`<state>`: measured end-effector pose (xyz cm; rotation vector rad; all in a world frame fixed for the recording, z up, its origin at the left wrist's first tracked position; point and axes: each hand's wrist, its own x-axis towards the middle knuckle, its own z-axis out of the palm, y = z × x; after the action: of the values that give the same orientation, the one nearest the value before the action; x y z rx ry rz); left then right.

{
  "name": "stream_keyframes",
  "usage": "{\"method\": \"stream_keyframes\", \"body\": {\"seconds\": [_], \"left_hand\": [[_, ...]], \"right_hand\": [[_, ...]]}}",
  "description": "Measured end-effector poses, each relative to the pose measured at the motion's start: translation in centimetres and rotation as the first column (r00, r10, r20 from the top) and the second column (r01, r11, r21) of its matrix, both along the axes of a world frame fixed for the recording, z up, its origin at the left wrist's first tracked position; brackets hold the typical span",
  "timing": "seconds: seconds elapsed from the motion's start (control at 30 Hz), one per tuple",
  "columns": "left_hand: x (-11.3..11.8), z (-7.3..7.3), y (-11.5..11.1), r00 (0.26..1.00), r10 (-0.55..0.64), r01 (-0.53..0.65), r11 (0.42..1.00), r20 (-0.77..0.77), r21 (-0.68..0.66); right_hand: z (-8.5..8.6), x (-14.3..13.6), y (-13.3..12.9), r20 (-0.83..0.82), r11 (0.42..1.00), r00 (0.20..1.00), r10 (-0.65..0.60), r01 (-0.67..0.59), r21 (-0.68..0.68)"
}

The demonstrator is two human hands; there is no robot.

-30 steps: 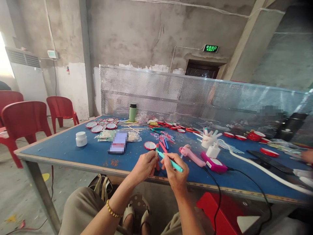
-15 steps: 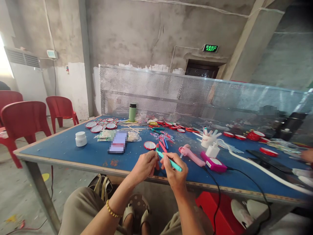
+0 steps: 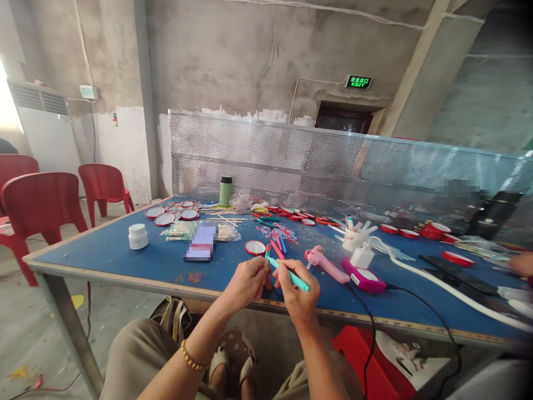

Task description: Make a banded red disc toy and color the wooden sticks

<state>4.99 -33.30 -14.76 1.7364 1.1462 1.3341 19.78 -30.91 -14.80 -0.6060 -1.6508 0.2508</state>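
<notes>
My right hand (image 3: 300,286) is closed around a teal marker pen (image 3: 298,279), its tip pointing up and left. My left hand (image 3: 250,278) pinches a small thin strip (image 3: 267,251), coloured red at the top and green below; its lower part is hidden by my fingers. The marker's tip meets the strip or lies just in front of it; I cannot tell which. Just beyond my left hand lies a round, red-rimmed white disc (image 3: 255,248). Red and blue marker pens (image 3: 278,248) lie past my fingertips.
A pink glue gun (image 3: 327,265) and a magenta box (image 3: 364,276) with cords lie right. A phone (image 3: 200,243), white jar (image 3: 137,237) and green bottle (image 3: 225,192) stand or lie left. A pen cup (image 3: 352,238) is right. Another person's hand (image 3: 522,263) shows at far right.
My hands, the marker and the strip look the same. Under the table at right, another person's shoes have shifted.
</notes>
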Motion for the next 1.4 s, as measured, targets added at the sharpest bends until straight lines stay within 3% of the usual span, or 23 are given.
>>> {"method": "stream_keyframes", "body": {"seconds": [0.43,1.4], "left_hand": [[-0.07,0.09,-0.04,1.0,-0.003,0.003,1.0,0.004,-0.009],[0.03,0.09,-0.03,1.0,-0.003,0.003,1.0,-0.003,-0.002]], "right_hand": [[-0.01,0.0,0.0,-0.079,0.999,0.997,0.006,-0.009,-0.036],[0.29,-0.07,-0.21,-0.015,1.0,1.0,-0.021,0.021,-0.003]]}}
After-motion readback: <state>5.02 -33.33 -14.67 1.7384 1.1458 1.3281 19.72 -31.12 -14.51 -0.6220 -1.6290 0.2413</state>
